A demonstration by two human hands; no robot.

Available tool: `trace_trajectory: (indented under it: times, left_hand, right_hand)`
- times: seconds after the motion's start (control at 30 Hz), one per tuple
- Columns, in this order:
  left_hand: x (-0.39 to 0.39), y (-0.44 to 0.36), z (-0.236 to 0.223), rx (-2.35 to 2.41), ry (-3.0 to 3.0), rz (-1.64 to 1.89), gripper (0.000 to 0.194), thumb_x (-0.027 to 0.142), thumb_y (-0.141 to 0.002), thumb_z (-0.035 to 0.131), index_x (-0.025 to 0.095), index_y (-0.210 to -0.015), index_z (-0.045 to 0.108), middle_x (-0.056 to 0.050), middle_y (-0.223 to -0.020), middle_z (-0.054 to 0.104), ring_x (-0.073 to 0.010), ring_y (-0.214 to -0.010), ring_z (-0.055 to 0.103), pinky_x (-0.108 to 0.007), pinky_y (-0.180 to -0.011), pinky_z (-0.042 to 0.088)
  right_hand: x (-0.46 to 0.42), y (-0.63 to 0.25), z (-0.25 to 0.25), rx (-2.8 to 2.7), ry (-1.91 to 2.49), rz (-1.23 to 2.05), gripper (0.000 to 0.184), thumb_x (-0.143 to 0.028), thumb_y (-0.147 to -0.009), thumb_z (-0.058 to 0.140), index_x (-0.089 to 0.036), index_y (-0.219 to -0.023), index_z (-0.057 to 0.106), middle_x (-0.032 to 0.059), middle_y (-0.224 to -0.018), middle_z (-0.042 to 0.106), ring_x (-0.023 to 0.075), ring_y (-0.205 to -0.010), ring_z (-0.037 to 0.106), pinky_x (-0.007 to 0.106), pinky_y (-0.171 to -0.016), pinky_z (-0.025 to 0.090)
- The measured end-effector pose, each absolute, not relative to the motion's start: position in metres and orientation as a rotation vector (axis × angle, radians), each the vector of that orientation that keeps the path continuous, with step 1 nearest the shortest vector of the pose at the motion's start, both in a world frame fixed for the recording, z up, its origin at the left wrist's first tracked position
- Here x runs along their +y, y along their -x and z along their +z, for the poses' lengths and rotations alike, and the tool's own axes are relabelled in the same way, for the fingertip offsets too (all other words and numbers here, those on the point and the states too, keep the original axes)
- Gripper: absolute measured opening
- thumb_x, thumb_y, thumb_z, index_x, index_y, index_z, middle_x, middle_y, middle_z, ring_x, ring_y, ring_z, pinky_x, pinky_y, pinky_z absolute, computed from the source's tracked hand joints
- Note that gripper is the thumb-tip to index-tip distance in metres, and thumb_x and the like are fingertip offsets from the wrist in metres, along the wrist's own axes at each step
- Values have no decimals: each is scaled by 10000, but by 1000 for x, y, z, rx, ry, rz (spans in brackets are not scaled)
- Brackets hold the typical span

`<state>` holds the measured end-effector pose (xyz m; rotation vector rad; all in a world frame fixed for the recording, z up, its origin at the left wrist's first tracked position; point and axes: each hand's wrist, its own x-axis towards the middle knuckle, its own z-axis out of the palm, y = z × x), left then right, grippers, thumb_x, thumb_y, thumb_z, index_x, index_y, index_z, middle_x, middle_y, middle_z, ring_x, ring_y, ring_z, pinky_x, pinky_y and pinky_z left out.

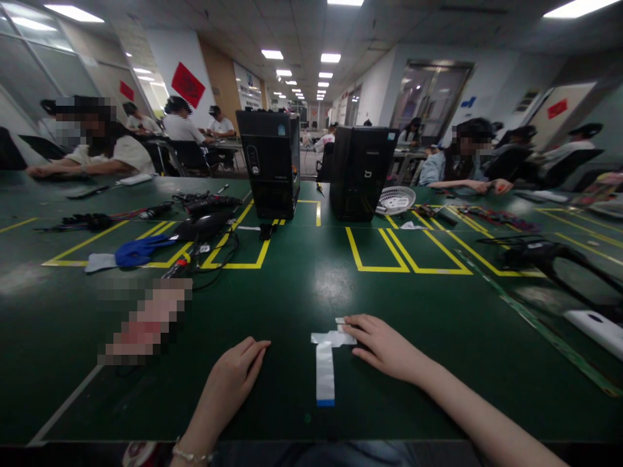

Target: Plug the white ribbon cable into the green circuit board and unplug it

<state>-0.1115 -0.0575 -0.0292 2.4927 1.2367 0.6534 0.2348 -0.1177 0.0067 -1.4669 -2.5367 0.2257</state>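
We see the white strip (325, 370) lying flat between our two hands, left of the right fingertips, its blue end (326, 403) pointing back toward us. A whitish crosspiece (322, 338) meets its far end; whether they are joined we cannot tell. Our right hand (387, 344) is loosely spread, fingertips resting on a small white piece (339, 321) beside the crosspiece, thumb apart below. Our left hand (236, 370) rests with fingers close together and slightly bent, well short of the strip; whether anything lies beneath it we cannot tell.

Under our fingers is a green tabletop (287, 292), marked with yellow tape (384, 268) farther ahead. Beyond the left fingers lies a blue glove (141, 251); past both hands stand a left tower (269, 168) and a right tower (360, 172), both black, with people seated at tables behind.

The table's near edge runs behind our fingers, below the wrists. Green surface stretches from the fingertips to the tape, and between left fingers and strip.

The right tower bears a pale emblem (366, 174); its small lettering is unreadable.
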Motion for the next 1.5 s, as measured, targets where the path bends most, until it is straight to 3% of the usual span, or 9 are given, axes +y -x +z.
trace_trajectory:
  times: [0.3, 0.77, 1.03, 1.2, 1.33, 1.5]
  left_hand:
    - [-58, 110, -26, 1278, -2471, 608, 304, 256, -951, 392, 208, -1084, 661, -46, -903, 634, -184, -785, 637, -299, -705, 505]
    - [-54, 112, -32, 1264, -2485, 531, 327, 268, -967, 371, 186, -1126, 645, -61, -936, 624, -198, -829, 633, -320, -740, 502]
    - [-55, 112, -29, 1285, -2452, 499, 326, 274, -968, 368, 191, -1127, 640, -62, -958, 626, -195, -842, 629, -322, -747, 501]
    - [-55, 111, -29, 1277, -2478, 516, 331, 277, -964, 374, 185, -1118, 652, -67, -944, 633, -196, -824, 634, -323, -742, 505]
    - [-54, 112, -31, 1258, -2517, 539, 326, 281, -960, 389, 186, -1107, 664, -64, -929, 645, -202, -818, 643, -324, -738, 516]
    - [-51, 112, -36, 1276, -2550, 550, 327, 288, -951, 407, 204, -1122, 673, -73, -986, 668, -222, -894, 657, -341, -794, 525]
  right_hand:
    - [-89, -179, -2, -2562, 1272, 241, 437, -360, -945, 469, -227, -1361, 489, 59, -1397, 477, 231, -1265, 413, 415, -1062, 368]
    - [-96, -179, -6, -2507, 1298, 323, 465, -332, -940, 471, -239, -1394, 447, 48, -1431, 452, 212, -1329, 363, 415, -1131, 285]
    - [-112, -205, -8, -2432, 1529, 169, 586, -438, -952, 422, -238, -1489, 297, 113, -1548, 256, 252, -1396, 282, 462, -1123, 299]
    - [-130, -282, -15, -1828, 2256, -215, 669, -531, -938, 294, -108, -1453, 355, 212, -1525, 256, 336, -1369, 315, 503, -1067, 346]
    - [-171, -362, -16, -1034, 2802, -296, 868, -660, -878, 139, -35, -1446, 340, 330, -1469, 247, 464, -1265, 388, 595, -863, 425]
    - [-231, -433, -18, -350, 2962, -258, 960, -712, -820, 96, -26, -1448, 333, 331, -1470, 207, 485, -1288, 300, 609, -927, 321]
